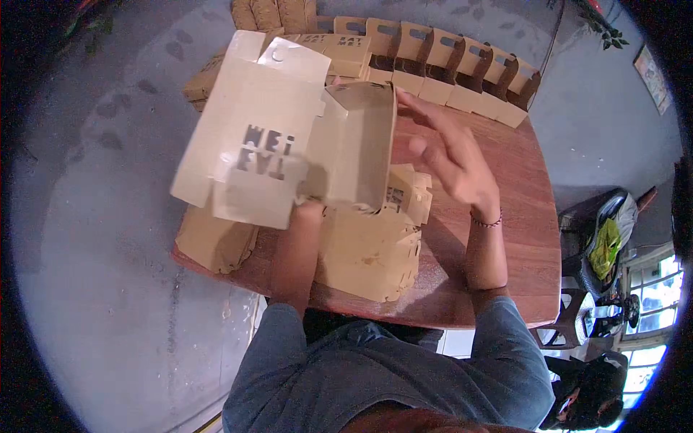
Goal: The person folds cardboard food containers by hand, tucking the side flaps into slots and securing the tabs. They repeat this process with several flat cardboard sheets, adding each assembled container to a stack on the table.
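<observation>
Left hand (309,211): at the near edge of the open box (292,108), the nearer hand; fingers mostly hidden, grip cannot be told. Right hand (455,159): spread, empty, just beside the right wall. Open box, one: between hands, tray lengthwise near-to-far, lid leftward. Flat cardboard (364,252): two piles, near. Handled boxes (411,52): at least five, far right on table (516,231).

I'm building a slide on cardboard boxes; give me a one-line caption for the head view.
Open box held over a table, right hand open beside it, handled cartons lined up behind.
</observation>
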{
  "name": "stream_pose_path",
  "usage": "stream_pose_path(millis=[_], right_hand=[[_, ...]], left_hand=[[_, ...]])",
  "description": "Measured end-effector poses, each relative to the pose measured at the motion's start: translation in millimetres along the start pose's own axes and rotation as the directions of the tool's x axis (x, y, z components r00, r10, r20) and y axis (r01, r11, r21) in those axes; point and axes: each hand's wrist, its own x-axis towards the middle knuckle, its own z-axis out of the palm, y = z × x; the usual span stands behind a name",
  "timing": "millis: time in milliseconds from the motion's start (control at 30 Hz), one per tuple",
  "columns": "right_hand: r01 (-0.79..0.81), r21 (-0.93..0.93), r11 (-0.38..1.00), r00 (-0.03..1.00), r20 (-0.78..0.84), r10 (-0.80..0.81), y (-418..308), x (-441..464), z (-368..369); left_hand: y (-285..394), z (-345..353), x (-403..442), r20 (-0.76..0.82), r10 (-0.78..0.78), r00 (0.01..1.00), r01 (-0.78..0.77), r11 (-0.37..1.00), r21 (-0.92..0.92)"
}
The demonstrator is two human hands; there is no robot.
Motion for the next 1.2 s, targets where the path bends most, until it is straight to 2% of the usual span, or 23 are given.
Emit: stream_pose_path(millis=[33,100,133,167,233,267,300,333,367,433,467,533,667,733,767,833,900,967,1033,1067,1133,1167,1200], right_hand=[[-0.003,0.000,1.000,1.000,0.000,0.003,0,1,-3],[-0.364,-0.055,0.930,0.930,0.042,0.366,-2,4,-11],[-0.359,-0.174,0.917,0.933,-0.106,0.345,6,3,-5],[-0.363,-0.178,0.915,0.931,-0.108,0.348,14,1,-1],[-0.186,-0.460,0.868,0.975,-0.198,0.104,29,-3,3],[-0.191,-0.464,0.865,0.974,-0.198,0.109,36,-3,5],[-0.198,-0.450,0.871,0.973,0.013,0.228,43,-2,6],[-0.210,-0.435,0.875,0.916,0.226,0.332,45,-1,8],[-0.215,-0.436,0.874,0.913,0.227,0.338,43,0,10],[-0.156,-0.319,0.935,0.876,0.392,0.280,32,5,15],[-0.160,-0.316,0.935,0.876,0.392,0.282,30,5,17],[0.016,-0.135,0.991,0.932,0.361,0.034,28,5,21],[0.046,0.047,0.998,0.938,0.342,-0.059,24,8,23],[0.048,-0.138,0.989,0.981,0.193,-0.021,29,3,22],[0.044,-0.141,0.989,0.982,0.190,-0.017,29,2,17],[-0.109,-0.227,0.968,0.991,0.053,0.124,26,2,5],[-0.164,-0.180,0.970,0.986,-0.023,0.162,10,3,-6],[-0.211,-0.130,0.969,0.975,-0.095,0.200,3,2,-8],[-0.047,-0.194,0.980,0.970,-0.243,-0.002,1,2,-7],[-0.047,-0.197,0.979,0.970,-0.242,-0.002,3,2,-6],[0.118,-0.318,0.941,0.953,-0.229,-0.196,10,2,-1],[0.123,-0.318,0.940,0.954,-0.222,-0.200,10,2,1],[0.158,-0.352,0.923,0.952,-0.196,-0.237,9,1,2]], left_hand=[[-1,0,0,-0.011,-0.005,1.000,0.005,1.000,0.012],[-2,0,-1,-0.034,-0.014,0.999,0.015,0.999,0.036],[-3,1,-1,-0.043,-0.019,0.999,0.021,0.999,0.047],[-4,2,0,-0.052,-0.023,0.998,0.026,0.998,0.057],[-9,6,0,-0.067,-0.033,0.997,0.038,0.997,0.073],[-11,8,0,-0.075,-0.039,0.996,0.045,0.996,0.081],[-14,9,2,-0.083,-0.046,0.995,0.053,0.995,0.090],[-17,9,4,-0.093,-0.053,0.994,0.062,0.993,0.098],[-19,9,6,-0.104,-0.060,0.993,0.072,0.992,0.107],[-22,9,3,-0.127,-0.075,0.989,0.091,0.987,0.133],[-23,9,1,-0.140,-0.080,0.987,0.100,0.984,0.146],[-23,7,-2,-0.169,-0.086,0.982,0.115,0.978,0.173],[-21,4,-5,-0.225,-0.088,0.970,0.139,0.965,0.221],[-22,4,-3,-0.245,-0.091,0.965,0.153,0.957,0.245],[-23,4,3,-0.252,-0.093,0.963,0.159,0.953,0.256],[-25,6,6,-0.263,-0.099,0.960,0.174,0.945,0.279],[-15,21,13,-0.272,-0.104,0.957,0.188,0.934,0.304],[22,27,-14,-0.379,0.328,0.865,-0.044,0.803,0.594],[52,43,-40,-0.435,0.518,0.737,-0.043,0.677,0.734],[62,52,-51,-0.435,0.517,0.737,-0.045,0.680,0.732],[75,69,-68,-0.374,0.493,0.785,-0.133,0.725,0.675],[75,76,-72,-0.380,0.495,0.781,-0.133,0.727,0.674],[73,86,-74,-0.302,0.379,0.875,-0.146,0.801,0.581]])
